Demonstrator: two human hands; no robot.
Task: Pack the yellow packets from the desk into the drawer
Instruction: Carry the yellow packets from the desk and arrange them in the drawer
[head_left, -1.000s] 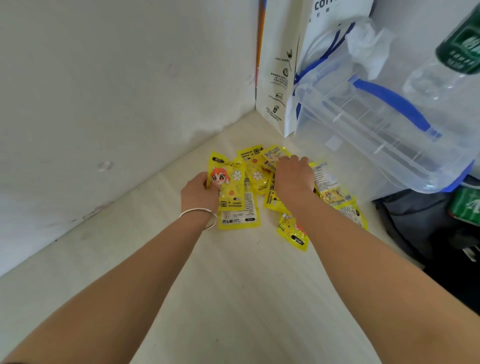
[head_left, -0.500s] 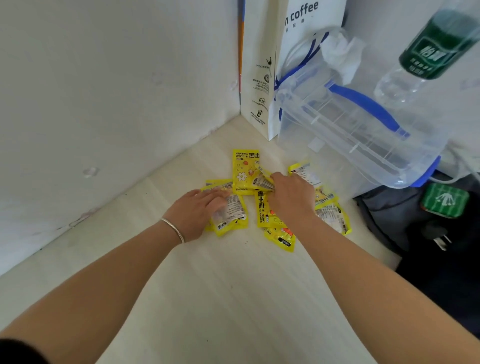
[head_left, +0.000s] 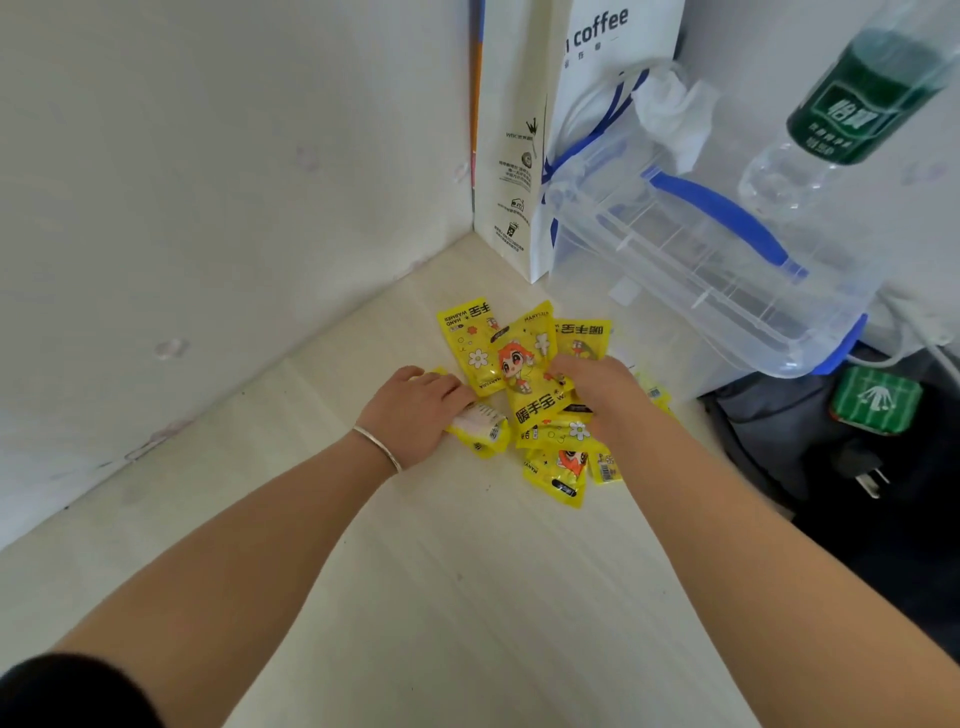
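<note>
Crowding the desk (head_left: 467, 597) corner, left hand (head_left: 415, 410) presses yellow packets (head_left: 527, 364), fingers flat; right hand (head_left: 602, 395) pinches one.

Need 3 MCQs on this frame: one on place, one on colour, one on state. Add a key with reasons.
1. Where do the yellow packets lie?
A in an open drawer
B on the desk near the wall corner
C on the floor

2. The clear box has a handle that is:
A red
B green
C blue

3. The left hand:
A rests on a packet
B hangs in the air
C grips the box handle

Key:
1 B, they are spread on the desk top.
2 C, the bar on the box is blue.
3 A, its fingers lie over a packet.
</note>
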